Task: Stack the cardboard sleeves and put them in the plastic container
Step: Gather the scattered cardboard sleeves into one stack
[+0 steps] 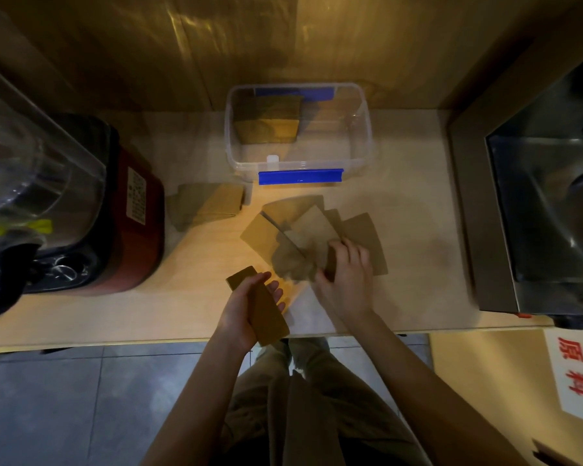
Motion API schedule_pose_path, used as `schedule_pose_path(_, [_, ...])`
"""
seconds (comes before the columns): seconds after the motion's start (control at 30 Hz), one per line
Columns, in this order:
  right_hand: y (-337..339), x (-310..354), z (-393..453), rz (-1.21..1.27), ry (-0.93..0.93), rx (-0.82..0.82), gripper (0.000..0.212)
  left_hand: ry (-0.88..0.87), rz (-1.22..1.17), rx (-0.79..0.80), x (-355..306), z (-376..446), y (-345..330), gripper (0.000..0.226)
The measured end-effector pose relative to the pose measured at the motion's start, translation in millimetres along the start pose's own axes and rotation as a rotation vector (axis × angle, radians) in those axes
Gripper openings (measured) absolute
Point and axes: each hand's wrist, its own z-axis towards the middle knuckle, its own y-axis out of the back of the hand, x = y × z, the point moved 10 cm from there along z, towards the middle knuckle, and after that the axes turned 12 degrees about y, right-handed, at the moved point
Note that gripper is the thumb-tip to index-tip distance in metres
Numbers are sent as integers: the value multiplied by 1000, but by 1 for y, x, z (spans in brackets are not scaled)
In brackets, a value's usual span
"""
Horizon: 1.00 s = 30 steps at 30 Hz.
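My left hand (249, 307) is wrapped around a neat stack of flat brown cardboard sleeves (261, 306), thumb across the top and fingers curled under the far side, holding it just above the near edge of the pale wooden tabletop (115, 317). My right hand (347, 277) sits just beside it to the right, palm down, fingers pinching at one sleeve in the loose scatter of brown cardboard sleeves (303, 230); the motion blur keeps me from telling how firmly it has hold. That scatter fans out from under my right hand toward the far side, the pieces overlapping at odd angles, with the rightmost one poking out past my knuckles. Further left on the tabletop, well apart from both hands, lies a second small pile of flattened brown sleeves (209, 205). Beyond the scatter, against the wooden back wall, stands the clear rectangular plastic container with blue clip handles (364, 136), open at the top, and inside its left half a stack of brown sleeves (266, 121) already rests. To the far left stands a red and black blender base with a clear jug (81, 203); to the far right, a stainless steel machine (535, 213) fills the edge of the tabletop.
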Motion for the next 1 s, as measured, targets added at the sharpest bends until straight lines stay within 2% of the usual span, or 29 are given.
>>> schedule_pose_path(0.13, [-10, -12, 3, -17, -87, 27, 54, 12, 13, -11, 1, 2, -5, 19])
schedule_pose_path(0.5, [-20, -18, 6, -87, -106, 95, 53, 20, 24, -8, -1, 3, -14, 21])
schedule_pose_path(0.7, [-6, -18, 16, -82, -180, 106, 51, 0, 21, 25, -8, 1, -22, 20])
schedule_pose_path(0.9, [32, -1, 6, 219, -134, -92, 52, -34, -4, 147, -17, 4, -41, 43])
schedule_pose_path(1.0, [42, 17, -7, 416, -96, -140, 50, -63, 11, 277, -20, -2, -63, 53])
